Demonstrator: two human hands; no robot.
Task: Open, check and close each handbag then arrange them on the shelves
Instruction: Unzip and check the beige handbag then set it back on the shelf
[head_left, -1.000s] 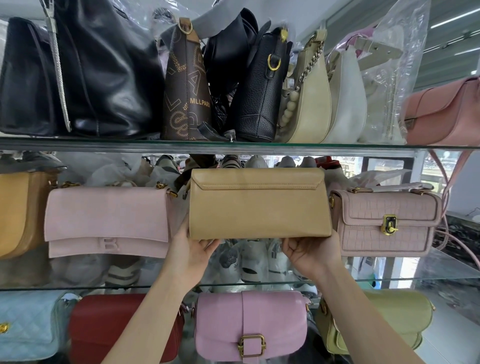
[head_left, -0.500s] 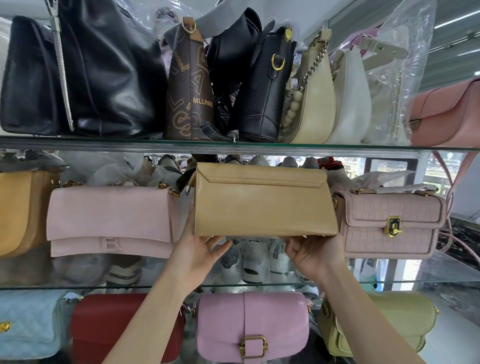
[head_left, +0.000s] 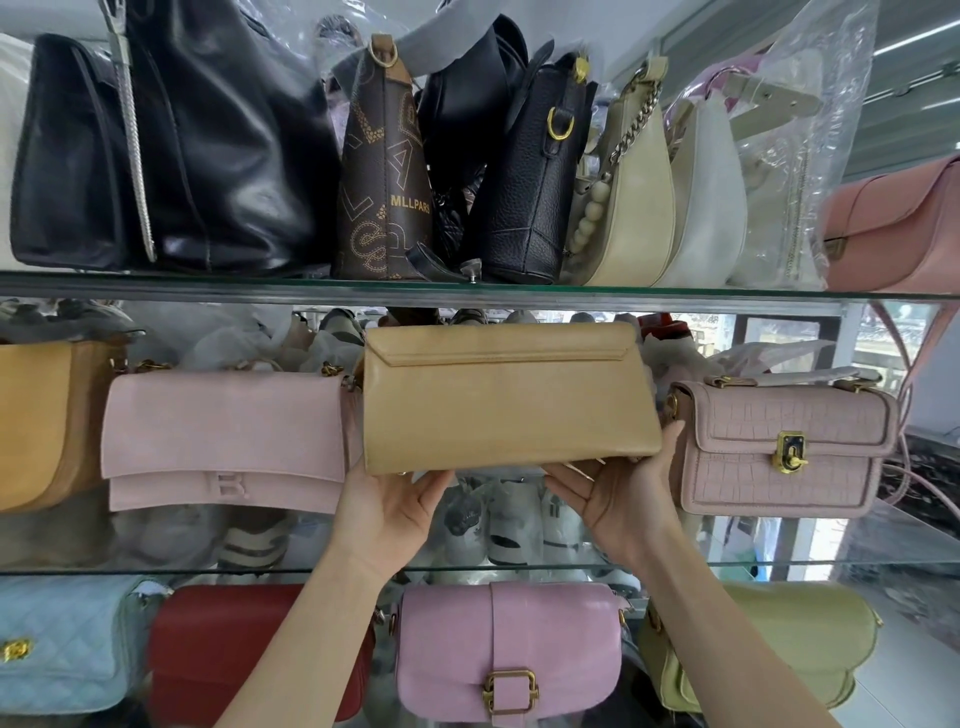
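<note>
Centre frame, the tan flap handbag (head_left: 511, 397) is up at the middle glass shelf (head_left: 779, 564), held between the pale pink flap bag (head_left: 223, 439) on the left of the picture and the pink croc-textured bag (head_left: 784, 447) on the right. Both hands are under it: the left hand (head_left: 387, 512) cups the lower left corner, the right hand (head_left: 618, 499) cradles the lower right edge, fingertip up the side. Each grip is loosely wrapped on the bag from below, more a cradle than a pinch. Flap looks closed, plain side facing us, so this reads as the arranging step for this 1. The bag seems to sit above the shelf glass, not on it. Next move, as I judge it: ease it back and down into that gap without nudging either neighbour, keep it level, then let go. On the lower shelf a pink buckle bag (head_left: 511, 649) sits, 1 of several there
</note>
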